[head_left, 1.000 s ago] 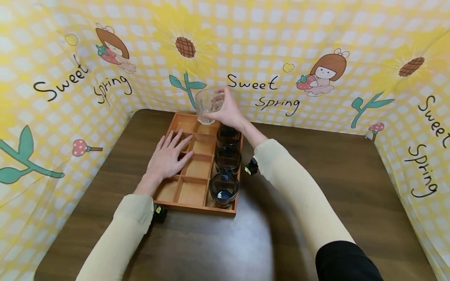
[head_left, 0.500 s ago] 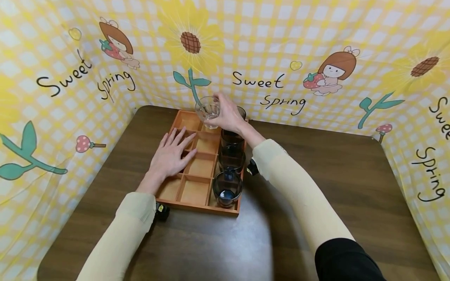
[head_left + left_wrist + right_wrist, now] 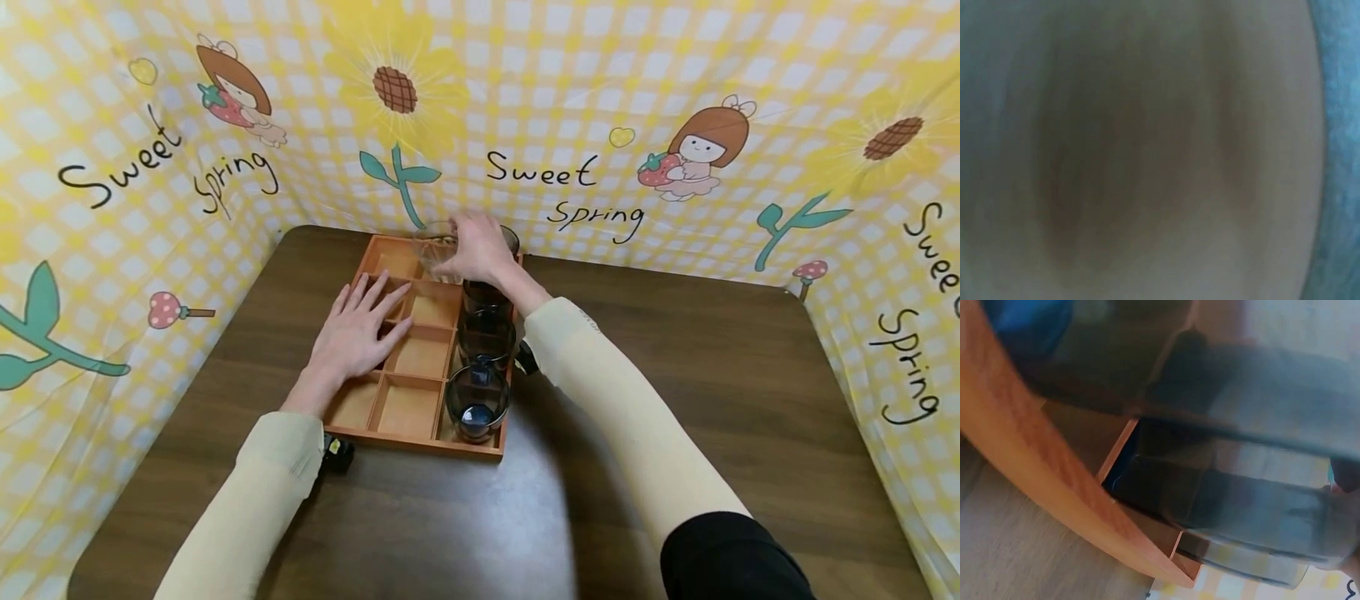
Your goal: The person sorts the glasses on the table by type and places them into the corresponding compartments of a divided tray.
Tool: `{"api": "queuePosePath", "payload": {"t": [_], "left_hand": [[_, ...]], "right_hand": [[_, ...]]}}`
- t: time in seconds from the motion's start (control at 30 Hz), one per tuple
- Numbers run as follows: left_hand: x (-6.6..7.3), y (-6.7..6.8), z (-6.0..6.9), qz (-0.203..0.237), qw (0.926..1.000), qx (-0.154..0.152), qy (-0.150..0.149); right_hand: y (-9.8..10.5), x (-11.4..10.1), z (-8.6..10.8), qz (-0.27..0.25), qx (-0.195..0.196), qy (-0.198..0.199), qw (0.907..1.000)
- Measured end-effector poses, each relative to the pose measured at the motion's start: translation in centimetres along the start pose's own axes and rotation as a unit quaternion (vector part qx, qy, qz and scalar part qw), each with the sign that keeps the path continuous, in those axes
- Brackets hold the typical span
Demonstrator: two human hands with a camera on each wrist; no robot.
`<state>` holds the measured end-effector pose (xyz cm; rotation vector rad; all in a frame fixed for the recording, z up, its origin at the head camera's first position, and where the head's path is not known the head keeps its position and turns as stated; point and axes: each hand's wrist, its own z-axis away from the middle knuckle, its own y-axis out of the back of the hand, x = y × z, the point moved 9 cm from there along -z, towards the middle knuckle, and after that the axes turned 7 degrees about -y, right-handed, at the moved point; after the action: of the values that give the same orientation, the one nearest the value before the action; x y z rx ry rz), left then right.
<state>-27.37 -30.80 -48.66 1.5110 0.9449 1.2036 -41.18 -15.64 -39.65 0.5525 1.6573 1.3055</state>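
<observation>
A wooden compartment tray (image 3: 411, 408) lies on the table in the head view. My left hand (image 3: 351, 333) rests on its left side, fingers spread straight. At the far end my right hand (image 3: 482, 248) grips a clear drinking glass (image 3: 433, 247) by its right side, low over the far middle compartment. I cannot tell whether the glass touches the bottom. Dark tinted glasses (image 3: 477, 402) stand in the tray's right column, the far ones partly behind my right hand. In the right wrist view, a dark glass (image 3: 1254, 506) shows close up. The left wrist view is only blurred skin.
The brown wooden table (image 3: 697, 400) extends on both sides of the tray. A yellow checked cloth (image 3: 555, 75) with printed flowers hangs at the back and sides, close behind the tray's far edge.
My right hand has lowered the clear glass from above the tray's far end into or just over the far middle compartment. The left hand has stayed on the tray.
</observation>
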Motion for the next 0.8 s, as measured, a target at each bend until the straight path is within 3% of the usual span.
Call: {"api": "queuePosePath", "payload": {"t": [0.2,0.37,0.5,0.6,0.8], "left_hand": [[0.0,-0.2,-0.1,0.002,1.0,0.003,-0.001],[0.1,-0.4,-0.6,0.004,1.0,-0.001,-0.004],[0.0,-0.4,-1.0,0.006,1.0,0.003,-0.006],[-0.4,-0.4,-1.0,0.005,1.0,0.001,-0.004],[-1.5,-0.2,-0.5,0.003,1.0,-0.001,0.004]], "right_hand": [[-0.4,0.7,0.0,0.066,-0.008,-0.043,0.9968],[-0.5,1.2,-0.1,0.076,-0.018,-0.052,0.9956],[0.1,1.4,0.1,0.028,-0.014,-0.031,0.999],[1.4,1.5,0.6,-0.031,0.012,-0.006,0.9994],[5.5,3.1,3.9,-0.124,0.094,0.025,0.9875]]}}
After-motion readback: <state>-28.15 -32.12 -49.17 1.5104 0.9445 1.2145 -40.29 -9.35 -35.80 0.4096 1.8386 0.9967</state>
